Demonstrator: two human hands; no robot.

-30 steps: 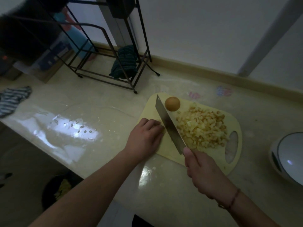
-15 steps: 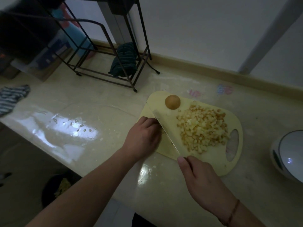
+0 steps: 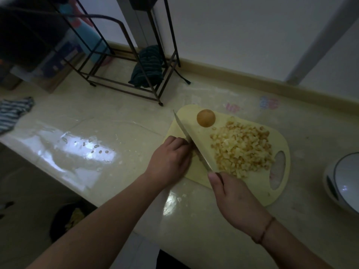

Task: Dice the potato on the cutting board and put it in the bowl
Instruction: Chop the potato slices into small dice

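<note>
Fingers curled beside knife — diced potato heaped.

board: on the table, before me
dice: on board, right of my knife
bowl: far right

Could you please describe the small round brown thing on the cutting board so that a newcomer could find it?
Find the yellow cutting board on the counter. At its far edge, between the knife tip and the potato dice, sits the ball, whole, smooth and orange-brown; the dice are pale cubes.
</note>
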